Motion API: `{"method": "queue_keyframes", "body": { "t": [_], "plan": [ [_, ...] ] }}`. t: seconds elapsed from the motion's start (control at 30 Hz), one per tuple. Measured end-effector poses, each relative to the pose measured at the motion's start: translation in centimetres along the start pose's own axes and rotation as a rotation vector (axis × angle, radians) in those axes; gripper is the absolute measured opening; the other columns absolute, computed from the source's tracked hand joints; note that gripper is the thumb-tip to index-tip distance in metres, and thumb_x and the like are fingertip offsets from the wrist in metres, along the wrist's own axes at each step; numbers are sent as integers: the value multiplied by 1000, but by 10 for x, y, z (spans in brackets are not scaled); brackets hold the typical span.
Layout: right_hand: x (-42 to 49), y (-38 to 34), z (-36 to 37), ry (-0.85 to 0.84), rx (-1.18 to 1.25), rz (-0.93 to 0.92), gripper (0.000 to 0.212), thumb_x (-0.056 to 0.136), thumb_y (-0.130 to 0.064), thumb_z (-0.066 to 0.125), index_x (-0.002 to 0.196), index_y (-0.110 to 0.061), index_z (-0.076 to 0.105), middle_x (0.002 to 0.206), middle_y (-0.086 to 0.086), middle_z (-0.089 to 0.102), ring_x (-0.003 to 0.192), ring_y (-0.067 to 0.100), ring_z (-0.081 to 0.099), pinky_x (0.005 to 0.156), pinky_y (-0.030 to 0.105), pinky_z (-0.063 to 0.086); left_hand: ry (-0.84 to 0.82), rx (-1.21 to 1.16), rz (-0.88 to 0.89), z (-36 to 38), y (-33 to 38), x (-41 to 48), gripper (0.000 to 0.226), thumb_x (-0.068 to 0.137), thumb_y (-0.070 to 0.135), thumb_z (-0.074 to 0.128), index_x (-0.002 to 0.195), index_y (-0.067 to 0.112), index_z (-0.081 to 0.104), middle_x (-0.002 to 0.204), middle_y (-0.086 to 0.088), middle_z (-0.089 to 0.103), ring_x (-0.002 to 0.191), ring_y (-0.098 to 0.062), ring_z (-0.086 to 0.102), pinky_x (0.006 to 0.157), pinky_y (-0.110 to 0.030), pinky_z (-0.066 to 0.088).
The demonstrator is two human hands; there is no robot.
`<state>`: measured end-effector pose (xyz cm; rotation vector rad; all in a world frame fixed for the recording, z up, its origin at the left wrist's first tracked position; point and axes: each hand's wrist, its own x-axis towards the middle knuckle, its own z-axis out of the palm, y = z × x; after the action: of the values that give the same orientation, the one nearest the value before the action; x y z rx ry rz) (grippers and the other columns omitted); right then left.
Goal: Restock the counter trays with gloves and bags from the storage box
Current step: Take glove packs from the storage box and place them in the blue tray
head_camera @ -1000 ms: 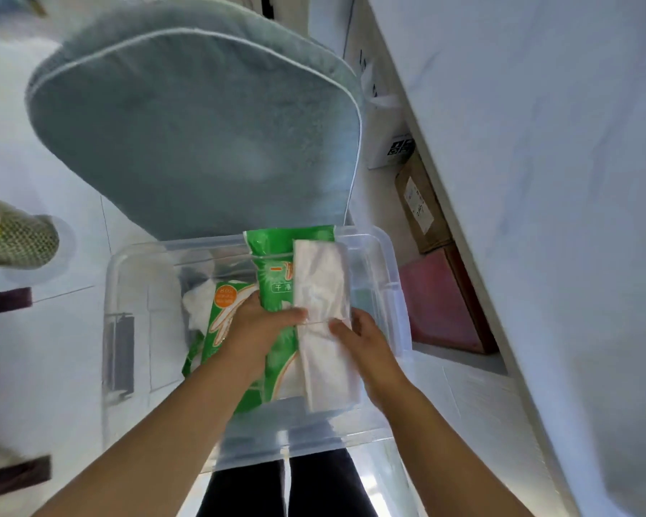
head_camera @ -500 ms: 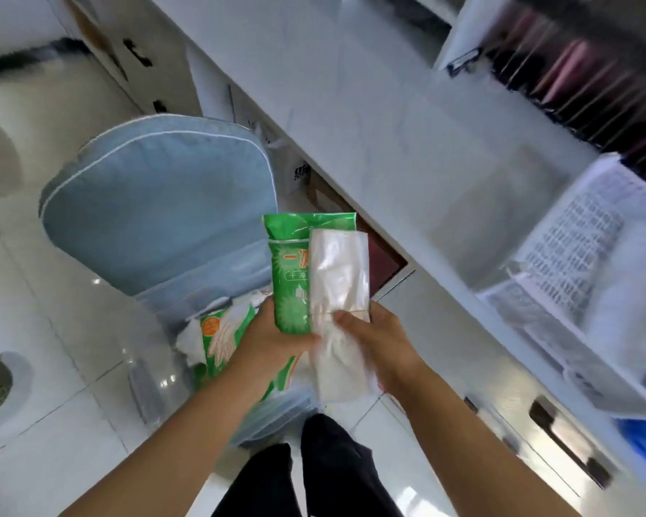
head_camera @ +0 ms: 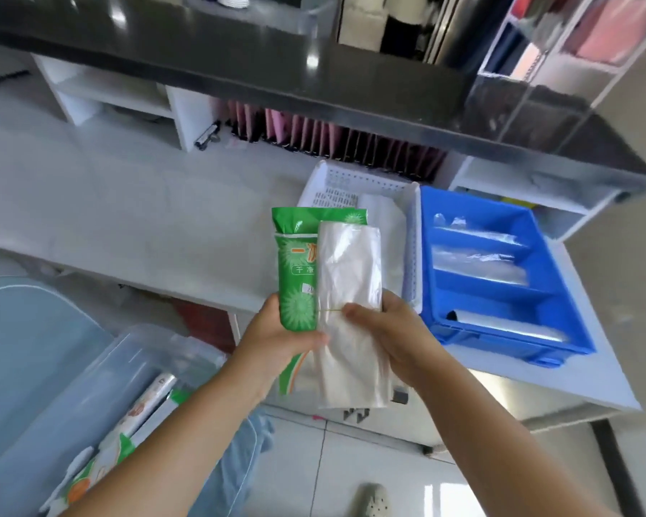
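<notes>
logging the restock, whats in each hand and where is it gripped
Left hand grips the green glove packet at its lower half; right hand pinches the clear bag bundle at its rubber band.

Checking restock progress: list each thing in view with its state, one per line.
Left hand: gripping the green pack.
Right hand: gripping the clear bag bundle.
Green pack: held upright, sealed.
Clear bag bundle: banded, held up.
Blue tray: holds rolls.
White basket: partly filled.
Storage box: open.

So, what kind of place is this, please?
Probably a shop's service counter: a raised black countertop above a white work surface, a blue divided plastic tray holding clear bag rolls, and pink and black packets filed underneath.
</notes>
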<state>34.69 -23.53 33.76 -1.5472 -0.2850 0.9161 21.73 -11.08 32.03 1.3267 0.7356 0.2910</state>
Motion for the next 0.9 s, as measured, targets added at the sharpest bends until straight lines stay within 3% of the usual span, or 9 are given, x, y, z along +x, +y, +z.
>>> {"method": "queue_keyframes", "body": {
  "t": [0.17,0.23,0.3,0.4,0.47,0.57,0.73,0.8,0.9],
  "plan": [
    [1,-15,-90,134,45,-82,38,71,-18,77,105,-8,62,94,17,73,84,33,71,78,45,57,-140,71,68,88,25,25,56,55,10,80,105,23,57,99,-6,70,94,-22,66,85,-38,54],
    [4,-22,-128,164,92,-92,44,66,-21,78,105,-7,62,94,17,73,83,33,71,75,43,57,-147,115,111,126,33,37,58,62,5,82,111,22,55,101,-1,68,94,-11,66,82,-29,53],
    [9,-29,-165,185,127,-100,46,64,-22,77,104,-6,62,92,16,74,83,32,71,72,40,57,-26,229,221,163,40,48,64,63,6,82,117,20,52,107,5,60,91,5,58,79,-15,47],
    [21,-39,-212,209,138,-121,40,69,-18,77,104,-7,62,92,15,74,83,33,71,71,41,58,186,438,447,211,50,63,58,65,12,80,116,23,54,108,6,50,88,5,48,77,-9,38],
    [29,-44,-235,202,151,-132,33,74,-13,75,103,-8,62,92,15,74,83,33,71,71,42,58,157,458,503,240,54,73,41,71,11,75,107,23,61,99,7,55,82,2,51,73,-8,39],
    [40,-49,-258,204,111,-154,30,73,-14,75,100,-11,64,89,12,75,81,30,72,66,38,58,65,397,370,279,57,86,32,77,6,67,107,18,63,98,1,63,84,-11,59,80,-26,48],
    [56,-50,-280,182,68,-151,26,72,-16,76,96,-17,65,85,6,76,77,26,73,64,36,58,62,261,123,309,61,110,24,80,11,64,104,14,61,90,-2,68,80,-15,65,72,-29,51],
    [62,-50,-283,161,58,-154,29,71,-16,77,97,-17,65,87,7,76,78,27,72,67,38,59,53,260,92,314,62,117,15,78,15,67,93,12,64,86,-5,70,78,-21,66,76,-38,52],
    [70,-51,-287,171,43,-155,32,67,-23,79,96,-19,65,86,5,76,77,25,73,64,35,58,47,286,101,318,63,126,7,77,18,69,80,15,64,77,-3,69,73,-21,65,75,-41,53]
  ]
}}
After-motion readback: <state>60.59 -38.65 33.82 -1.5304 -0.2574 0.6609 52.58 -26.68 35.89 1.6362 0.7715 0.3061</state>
